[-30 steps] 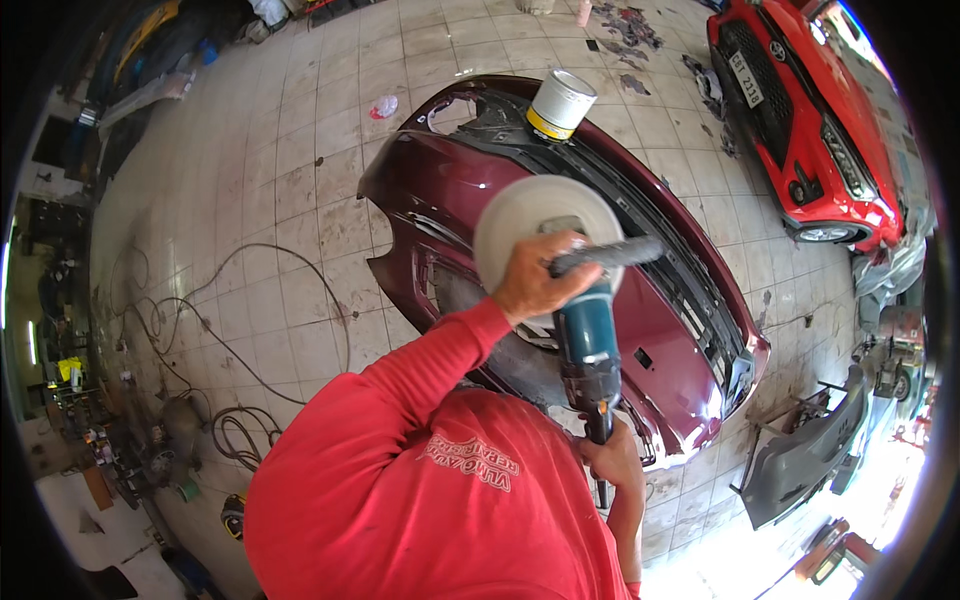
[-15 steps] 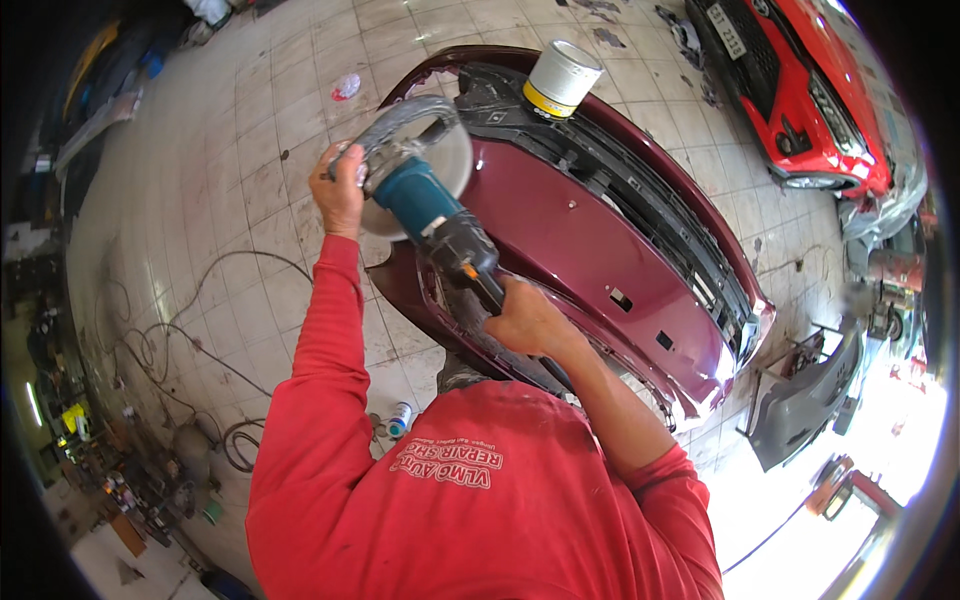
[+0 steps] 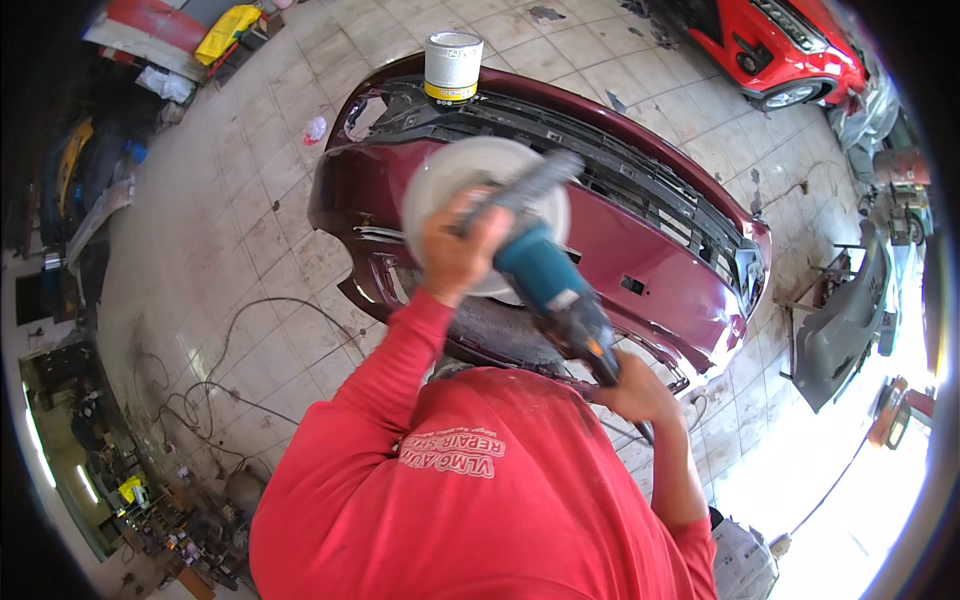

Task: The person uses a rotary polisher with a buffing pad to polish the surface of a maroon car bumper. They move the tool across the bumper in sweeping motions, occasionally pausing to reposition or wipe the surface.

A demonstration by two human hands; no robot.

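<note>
Both my hands hold a teal and black car polisher [image 3: 545,275] with a wide white round pad [image 3: 425,180]. My left hand [image 3: 458,250], slightly blurred, grips its front loop handle [image 3: 545,180]. My right hand [image 3: 640,390] is closed around the black rear handle. Below the polisher, a glossy maroon car bumper [image 3: 365,190] lies across in front of me. The pad overlaps its middle; whether it presses on the paint I cannot tell. A white and yellow can [image 3: 453,68] stands upright on the bumper's far black edge.
A power cord [image 3: 235,330] loops over the tiled floor [image 3: 215,220] at the left. Far right is a red car [image 3: 800,45]; nearer on that side, a grey bumper [image 3: 840,310] rests on a stand. Cluttered shop goods [image 3: 180,530] line the lower left.
The polisher has moved right and nearer across the bumper, from its left end to its middle, with both hands still on it. My view has also shifted.
</note>
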